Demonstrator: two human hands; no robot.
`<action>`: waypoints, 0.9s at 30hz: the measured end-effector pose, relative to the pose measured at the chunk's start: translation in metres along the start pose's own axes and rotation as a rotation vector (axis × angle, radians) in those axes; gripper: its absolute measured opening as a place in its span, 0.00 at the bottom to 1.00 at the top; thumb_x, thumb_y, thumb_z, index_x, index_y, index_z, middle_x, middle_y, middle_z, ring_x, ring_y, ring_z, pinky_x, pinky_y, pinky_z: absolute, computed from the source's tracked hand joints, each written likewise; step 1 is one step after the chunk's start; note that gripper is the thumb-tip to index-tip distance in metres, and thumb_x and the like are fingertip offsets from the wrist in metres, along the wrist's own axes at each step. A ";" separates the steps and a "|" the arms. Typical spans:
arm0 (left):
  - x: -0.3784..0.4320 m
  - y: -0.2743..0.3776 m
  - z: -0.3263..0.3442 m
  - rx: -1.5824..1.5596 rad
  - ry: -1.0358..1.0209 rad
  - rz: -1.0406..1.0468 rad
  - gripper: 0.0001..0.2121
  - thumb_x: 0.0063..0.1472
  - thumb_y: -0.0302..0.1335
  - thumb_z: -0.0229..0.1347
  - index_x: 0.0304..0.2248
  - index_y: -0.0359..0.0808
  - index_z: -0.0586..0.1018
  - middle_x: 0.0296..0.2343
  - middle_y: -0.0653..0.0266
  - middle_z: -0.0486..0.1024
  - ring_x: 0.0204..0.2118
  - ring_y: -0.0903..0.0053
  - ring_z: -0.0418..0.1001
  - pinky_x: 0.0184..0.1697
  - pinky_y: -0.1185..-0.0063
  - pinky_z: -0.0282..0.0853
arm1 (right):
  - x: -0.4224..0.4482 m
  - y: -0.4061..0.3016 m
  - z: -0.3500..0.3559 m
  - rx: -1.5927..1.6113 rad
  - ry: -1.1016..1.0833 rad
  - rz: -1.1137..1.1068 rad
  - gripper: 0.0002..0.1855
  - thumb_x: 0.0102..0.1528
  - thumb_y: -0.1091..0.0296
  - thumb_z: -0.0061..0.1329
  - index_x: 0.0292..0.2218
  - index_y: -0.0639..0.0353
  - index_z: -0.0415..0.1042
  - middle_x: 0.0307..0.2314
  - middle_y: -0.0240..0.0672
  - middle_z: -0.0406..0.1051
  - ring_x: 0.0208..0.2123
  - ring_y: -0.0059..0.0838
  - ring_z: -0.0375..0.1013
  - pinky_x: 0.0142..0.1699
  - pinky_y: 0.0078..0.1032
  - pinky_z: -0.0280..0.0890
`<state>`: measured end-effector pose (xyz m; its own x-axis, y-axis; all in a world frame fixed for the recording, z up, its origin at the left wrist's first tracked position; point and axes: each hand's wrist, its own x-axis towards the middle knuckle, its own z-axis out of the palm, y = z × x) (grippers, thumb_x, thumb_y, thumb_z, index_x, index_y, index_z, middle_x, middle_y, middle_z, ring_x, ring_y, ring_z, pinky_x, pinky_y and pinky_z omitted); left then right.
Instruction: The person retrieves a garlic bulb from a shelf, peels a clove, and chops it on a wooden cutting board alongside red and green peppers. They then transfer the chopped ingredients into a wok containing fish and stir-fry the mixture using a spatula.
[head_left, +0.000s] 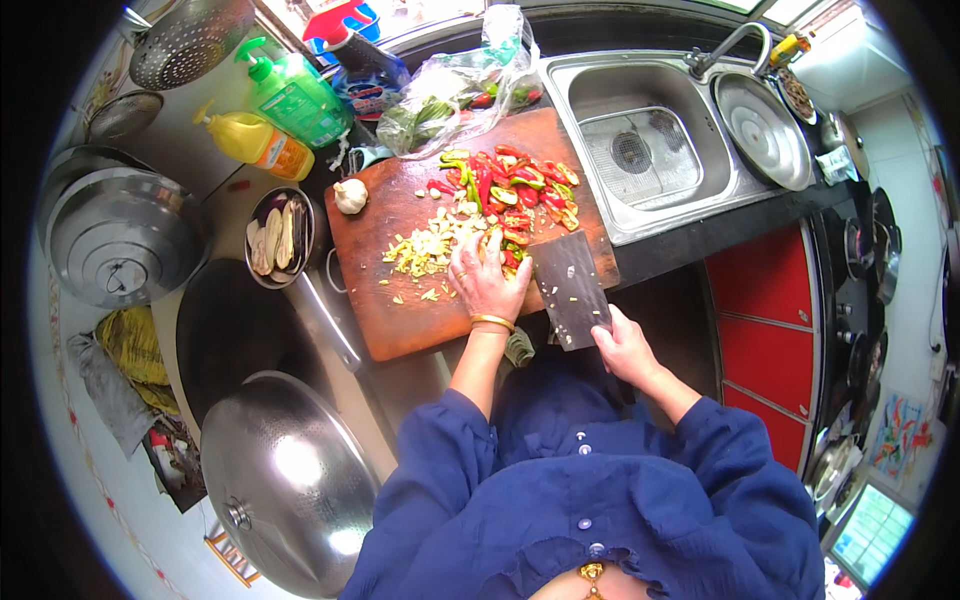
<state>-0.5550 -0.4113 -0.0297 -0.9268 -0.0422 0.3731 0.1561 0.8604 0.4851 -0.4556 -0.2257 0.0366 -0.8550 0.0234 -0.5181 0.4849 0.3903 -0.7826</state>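
On a wooden cutting board lie sliced red and green peppers, with chopped pale yellow-green pieces to their left. My left hand, wearing a gold bangle, rests on the near edge of the peppers with its fingers spread; what lies beneath the palm is hidden. My right hand grips a cleaver with a dark, broad blade, held flat at the board's right front edge. Small bits cling to the blade. A garlic bulb sits at the board's upper left corner.
A steel sink adjoins the board on the right. Left stand a long-handled pan of sliced eggplant, a dark wok and a large metal lid. Behind are a plastic bag of vegetables and pump bottles.
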 end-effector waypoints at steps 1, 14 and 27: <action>-0.002 0.000 0.002 0.009 -0.023 -0.015 0.24 0.42 0.41 0.60 0.40 0.42 0.73 0.45 0.61 0.62 0.52 0.62 0.54 0.53 0.62 0.49 | 0.000 -0.004 -0.001 0.003 -0.008 0.019 0.10 0.53 0.69 0.40 0.37 0.64 0.62 0.13 0.36 0.65 0.10 0.24 0.64 0.18 0.25 0.61; -0.001 -0.010 0.003 -0.290 0.091 -0.123 0.11 0.47 0.25 0.58 0.33 0.39 0.76 0.39 0.58 0.68 0.44 0.63 0.64 0.49 0.68 0.58 | 0.034 -0.019 0.062 0.331 -0.227 0.014 0.13 0.54 0.69 0.37 0.41 0.65 0.60 0.16 0.33 0.64 0.10 0.21 0.62 0.17 0.23 0.60; 0.048 0.092 -0.001 -0.334 0.149 0.060 0.07 0.49 0.19 0.53 0.31 0.29 0.75 0.39 0.56 0.68 0.40 0.65 0.67 0.45 0.73 0.64 | 0.013 -0.039 -0.035 0.327 -0.142 -0.253 0.12 0.54 0.68 0.36 0.39 0.64 0.60 0.15 0.39 0.66 0.12 0.26 0.66 0.19 0.26 0.62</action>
<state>-0.5848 -0.3348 0.0340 -0.8564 -0.0912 0.5081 0.3345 0.6518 0.6807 -0.4920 -0.2079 0.0723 -0.9318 -0.1713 -0.3200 0.3153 0.0547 -0.9474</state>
